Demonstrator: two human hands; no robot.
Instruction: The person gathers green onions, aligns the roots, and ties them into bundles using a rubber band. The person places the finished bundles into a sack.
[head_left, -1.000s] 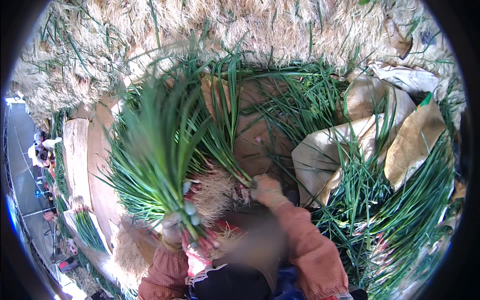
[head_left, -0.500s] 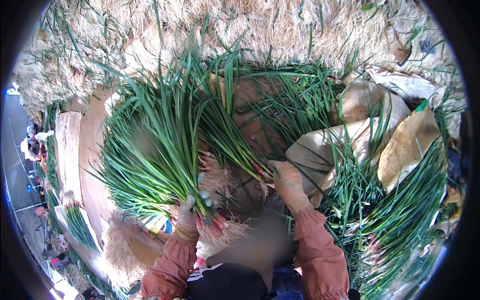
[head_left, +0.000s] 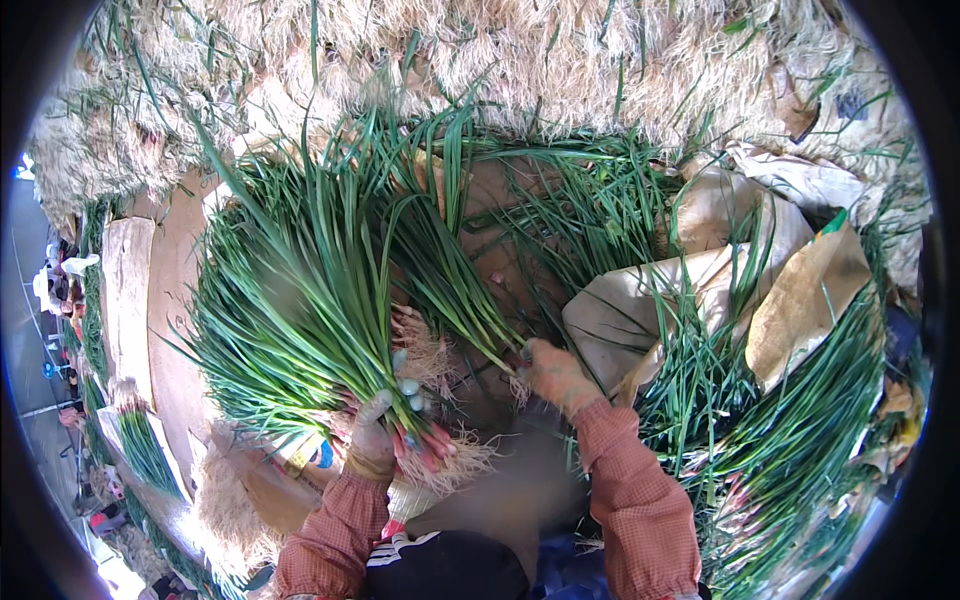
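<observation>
My left hand (head_left: 371,437), in a pale soiled glove, is closed round the lower stems of a thick bunch of green onions (head_left: 352,310). Their pinkish bulbs and pale roots stick out below my fingers, and the long leaves fan away to the upper left. Gloved as well, my right hand (head_left: 562,378) pinches the root end of a few thinner green onions (head_left: 455,285) lying on the brown sheet. Its fingertips are partly hidden. More green onions with trailing roots (head_left: 425,345) lie beneath and beside the left bunch.
A wall of stacked onions, roots outward (head_left: 480,60), runs along the far side. On the right are a folded beige sack (head_left: 625,310), a brown flap (head_left: 810,305) and a large heap of green onions (head_left: 810,440). A smaller bundle (head_left: 148,445) lies at left.
My right hand has shifted slightly left and nearer to me, its fingers still at the thin onions' root end. The left hand keeps its bunch almost in place; the view has moved slightly.
</observation>
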